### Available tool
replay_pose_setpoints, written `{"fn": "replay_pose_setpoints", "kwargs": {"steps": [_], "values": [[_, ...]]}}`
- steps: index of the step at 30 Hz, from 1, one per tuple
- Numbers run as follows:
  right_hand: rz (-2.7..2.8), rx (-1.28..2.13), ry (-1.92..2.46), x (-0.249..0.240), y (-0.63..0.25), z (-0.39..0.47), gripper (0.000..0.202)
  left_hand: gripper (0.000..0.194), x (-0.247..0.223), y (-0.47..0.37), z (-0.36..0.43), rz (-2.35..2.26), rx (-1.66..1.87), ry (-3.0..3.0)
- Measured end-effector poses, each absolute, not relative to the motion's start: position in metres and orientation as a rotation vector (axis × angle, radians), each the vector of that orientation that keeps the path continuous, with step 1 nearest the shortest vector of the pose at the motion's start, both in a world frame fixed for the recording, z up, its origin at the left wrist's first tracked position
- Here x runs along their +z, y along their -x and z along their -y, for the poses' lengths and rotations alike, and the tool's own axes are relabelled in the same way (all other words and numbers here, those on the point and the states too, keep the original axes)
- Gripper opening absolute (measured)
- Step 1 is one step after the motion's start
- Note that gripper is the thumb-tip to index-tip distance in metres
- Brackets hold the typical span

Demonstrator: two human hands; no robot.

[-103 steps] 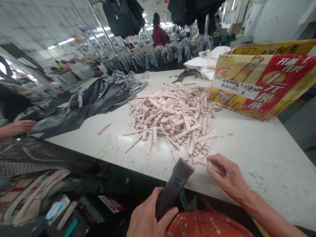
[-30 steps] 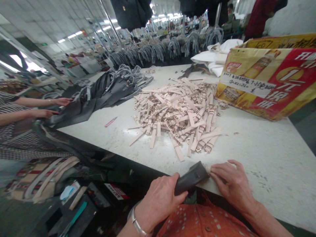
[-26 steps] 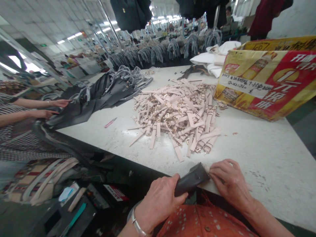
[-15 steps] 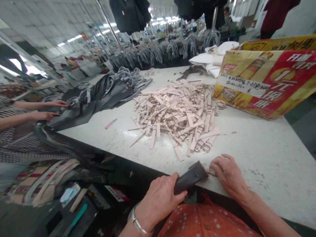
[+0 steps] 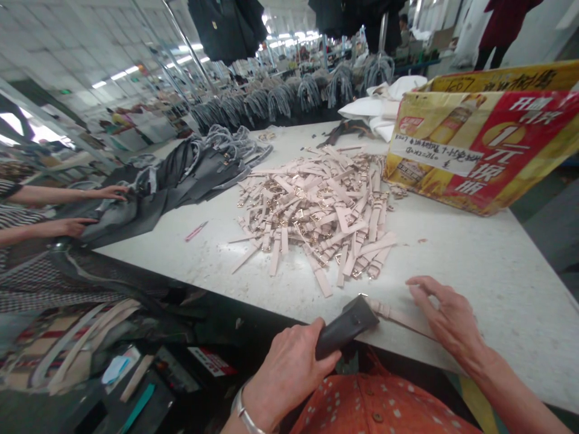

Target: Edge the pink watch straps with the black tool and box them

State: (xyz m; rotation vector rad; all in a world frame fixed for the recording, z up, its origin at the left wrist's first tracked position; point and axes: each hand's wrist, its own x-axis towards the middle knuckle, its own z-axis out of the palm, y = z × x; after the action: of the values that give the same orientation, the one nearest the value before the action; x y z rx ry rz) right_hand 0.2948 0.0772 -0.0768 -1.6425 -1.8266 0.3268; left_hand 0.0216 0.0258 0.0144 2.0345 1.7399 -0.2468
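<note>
My left hand (image 5: 296, 355) is wrapped around a dark leather piece (image 5: 346, 325), folded into a flat tube shape with a stud-like mark near its far end. Just beyond that end, a pale beige buckle strap (image 5: 404, 319) stretches right along the table's near edge; its metal buckle lies by the leather. My right hand (image 5: 447, 310) is over the strap's right end, thumb and forefinger apart. Whether its lower fingers touch the strap is hidden. Ahead of both hands lies a large heap of similar beige buckle straps (image 5: 316, 211).
A yellow and red carton (image 5: 479, 150) stands at the table's right. Small pink-handled snips (image 5: 196, 231) lie left of the heap. Dark grey pieces with looped handles (image 5: 181, 181) cover the table's left side, where another person's hands (image 5: 76, 226) work. White material (image 5: 384, 105) sits at the back.
My right hand has moved right, away from the buckle end, exposing the beige strap. My left hand keeps its hold on the dark leather piece. The other person's hands have shifted slightly.
</note>
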Motion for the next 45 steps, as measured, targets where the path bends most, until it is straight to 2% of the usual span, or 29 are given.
{"fn": "replay_pose_setpoints", "kwargs": {"steps": [3, 6, 11, 23, 30, 41, 45], "values": [[2.109, 0.311, 1.505, -0.077, -0.286, -0.065, 0.027, 0.027, 0.012, -0.021, -0.026, -1.753, -0.251, -2.076], [2.222, 0.286, 1.449, -0.084, -0.276, -0.058, 0.016, 0.026, 0.012, -0.02, -0.025, -1.759, -0.257, -2.1], [2.203, 0.338, 1.358, -0.095, -0.275, -0.056, 0.016, 0.024, 0.02, -0.019, -0.025, -1.741, -0.269, -2.106], [2.145, 0.631, 1.287, -0.084, -0.28, -0.049, 0.011, 0.025, 0.037, -0.049, -0.048, -1.588, -0.332, -2.16], [2.126, 0.561, 1.346, -0.085, -0.278, -0.05, 0.015, 0.025, 0.043, -0.032, -0.056, -1.656, -0.354, -2.098], [2.166, 0.543, 1.385, -0.076, -0.274, -0.056, 0.005, 0.029, 0.04, -0.03, -0.058, -1.672, -0.331, -2.063], [2.139, 0.423, 1.335, -0.079, -0.281, -0.053, 0.015, 0.029, 0.04, -0.026, -0.056, -1.663, -0.281, -2.071]]}}
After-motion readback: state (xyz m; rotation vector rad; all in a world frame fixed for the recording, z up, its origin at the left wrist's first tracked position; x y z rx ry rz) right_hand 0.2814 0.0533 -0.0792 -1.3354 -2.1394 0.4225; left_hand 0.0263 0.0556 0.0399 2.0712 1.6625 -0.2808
